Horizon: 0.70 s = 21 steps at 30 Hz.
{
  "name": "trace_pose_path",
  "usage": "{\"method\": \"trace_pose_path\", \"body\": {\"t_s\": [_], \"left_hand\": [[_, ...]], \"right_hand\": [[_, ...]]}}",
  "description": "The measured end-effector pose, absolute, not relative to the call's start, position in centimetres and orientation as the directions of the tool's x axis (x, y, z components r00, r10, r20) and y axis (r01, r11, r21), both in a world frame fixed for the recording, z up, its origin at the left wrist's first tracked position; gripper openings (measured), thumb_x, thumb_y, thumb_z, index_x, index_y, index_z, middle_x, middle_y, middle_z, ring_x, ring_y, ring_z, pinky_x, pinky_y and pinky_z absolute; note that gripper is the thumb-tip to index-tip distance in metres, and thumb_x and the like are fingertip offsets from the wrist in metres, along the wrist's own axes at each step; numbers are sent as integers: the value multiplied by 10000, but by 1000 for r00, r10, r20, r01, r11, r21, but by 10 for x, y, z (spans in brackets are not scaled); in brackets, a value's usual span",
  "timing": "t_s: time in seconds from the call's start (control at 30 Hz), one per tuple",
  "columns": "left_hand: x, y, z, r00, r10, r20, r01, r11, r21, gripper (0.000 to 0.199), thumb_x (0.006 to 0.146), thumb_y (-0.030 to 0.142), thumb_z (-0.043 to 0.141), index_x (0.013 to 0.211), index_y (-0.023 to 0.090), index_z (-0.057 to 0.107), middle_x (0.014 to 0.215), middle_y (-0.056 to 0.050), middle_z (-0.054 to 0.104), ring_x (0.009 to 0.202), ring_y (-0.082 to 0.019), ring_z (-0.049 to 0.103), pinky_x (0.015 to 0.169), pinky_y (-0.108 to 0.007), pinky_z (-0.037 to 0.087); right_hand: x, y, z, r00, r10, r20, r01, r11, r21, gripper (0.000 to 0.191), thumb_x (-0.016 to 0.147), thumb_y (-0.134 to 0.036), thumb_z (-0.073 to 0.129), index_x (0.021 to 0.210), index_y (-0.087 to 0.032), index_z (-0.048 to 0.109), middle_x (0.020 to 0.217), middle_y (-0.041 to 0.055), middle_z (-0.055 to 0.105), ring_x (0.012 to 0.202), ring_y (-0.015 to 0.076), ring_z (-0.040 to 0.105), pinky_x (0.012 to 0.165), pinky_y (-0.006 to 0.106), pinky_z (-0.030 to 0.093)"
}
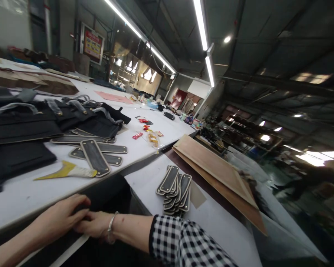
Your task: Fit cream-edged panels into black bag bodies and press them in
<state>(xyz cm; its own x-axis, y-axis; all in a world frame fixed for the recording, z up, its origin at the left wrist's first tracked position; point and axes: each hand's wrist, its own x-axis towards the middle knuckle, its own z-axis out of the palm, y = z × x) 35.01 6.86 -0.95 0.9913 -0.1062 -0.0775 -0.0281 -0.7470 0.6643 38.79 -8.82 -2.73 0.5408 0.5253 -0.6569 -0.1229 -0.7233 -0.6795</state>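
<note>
My left hand [62, 216] and my right hand [96, 224] meet in front of the near table's edge. Both have bent fingers, the tips pressed close together and partly covering each other; I cannot make out what is between them. Pale strips [72, 250] show against the dark area just beneath. On the table above my hands lie a yellow pointed tool with a wrapped white handle [69, 171] and several dark grey strap pieces [95, 157] with pale edges and studs. A pile of similar studded pieces [174, 190] rests on the side table, right of my hands.
Black bags with wrapped handles [80, 115] cover the left of the white table [25, 202]. Small red packets [137, 136] and a clear bag of food [153, 139] lie farther back. Wooden boards [214, 170] lean along the side table [211, 230] at right.
</note>
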Motion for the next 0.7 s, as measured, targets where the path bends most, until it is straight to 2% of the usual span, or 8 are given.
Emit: {"method": "trace_pose_path", "body": {"t_s": [0.1,0.17,0.27,0.4,0.5,0.63,0.7], "left_hand": [[314,68,13,999,24,35,-5,-752,660,275,839,360,457,963,197,641,1092,-66,666,1034,-242,609,930,-338,443],[285,67,24,988,126,91,39,-766,641,229,868,329,465,956,203,635,1196,-73,619,1116,-232,567,985,-351,412],[242,61,28,962,247,121,126,-788,602,170,890,288,486,935,226,638,1228,-59,592,1153,-234,526,997,-389,401],[202,45,16,931,339,134,206,-793,573,162,921,290,484,954,234,633,1159,-55,618,1083,-252,540,931,-435,431],[193,35,7,929,338,149,195,-792,578,178,937,276,466,991,244,633,1130,-47,629,1066,-249,547,924,-437,435],[196,32,1,939,317,130,193,-803,564,183,940,287,472,1010,258,639,1101,-39,636,1039,-251,557,904,-433,447],[199,34,1,941,320,112,205,-799,565,184,941,300,473,1006,258,641,1085,-39,634,1020,-248,563,886,-422,459]], "right_hand": [[371,-90,-31,491,652,-578,-271,-516,-813,800,648,-751,632,1297,-298,514,1051,43,632,898,221,594,787,418,496],[363,-93,-35,437,727,-530,-390,-378,-840,796,696,-789,546,1297,-270,489,1065,30,641,931,183,605,844,347,473],[361,-97,-47,342,786,-514,-538,-285,-793,819,755,-850,325,1171,-192,578,1017,72,673,933,206,625,836,345,472],[358,-97,-70,345,745,-570,-630,-267,-730,937,731,-893,131,1054,-172,634,954,105,694,913,253,639,760,392,489],[351,-86,-82,393,704,-592,-635,-257,-728,797,827,-803,231,1040,-151,639,1019,112,673,927,242,632,768,405,498],[342,-78,-82,475,681,-557,-592,-220,-775,389,913,-471,538,1144,-161,585,1136,74,608,971,217,608,849,422,505],[338,-83,-79,510,671,-539,-570,-206,-796,350,911,-409,568,1168,-172,575,1171,72,590,1009,231,595,860,431,509]]}}
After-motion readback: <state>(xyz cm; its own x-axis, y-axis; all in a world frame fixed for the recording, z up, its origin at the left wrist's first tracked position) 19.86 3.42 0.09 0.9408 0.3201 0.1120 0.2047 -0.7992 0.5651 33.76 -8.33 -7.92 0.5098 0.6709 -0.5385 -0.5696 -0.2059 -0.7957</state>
